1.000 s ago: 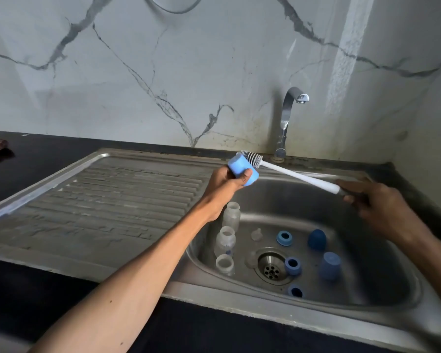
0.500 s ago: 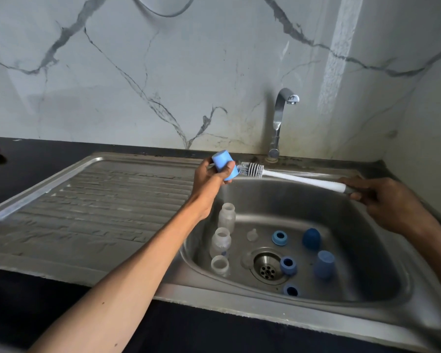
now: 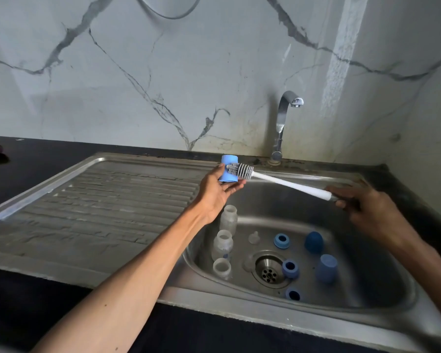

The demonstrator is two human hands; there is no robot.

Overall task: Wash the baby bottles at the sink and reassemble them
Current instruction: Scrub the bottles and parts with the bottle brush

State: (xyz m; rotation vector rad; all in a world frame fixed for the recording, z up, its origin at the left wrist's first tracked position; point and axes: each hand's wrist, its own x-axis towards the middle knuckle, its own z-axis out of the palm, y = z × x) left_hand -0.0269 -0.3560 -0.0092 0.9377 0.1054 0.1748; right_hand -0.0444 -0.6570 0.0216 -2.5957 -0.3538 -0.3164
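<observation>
The left hand [image 3: 218, 191] pinches the blue cap [image 3: 228, 171] above the sink [image 3: 367, 296] while the right hand [image 3: 367, 212] grips the brush [image 3: 242, 170] handle, so scrubbing well means steadying the cap and twisting bristles against every side.

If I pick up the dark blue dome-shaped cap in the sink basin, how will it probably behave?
The dark blue dome cap looks like small hollow plastic, so probably light and stiff. Its rounded top suggests it may roll or rock if nudged. It sits in the steel sink where parts are being washed, so it could be slippery if wet, though no water is visible.
</observation>
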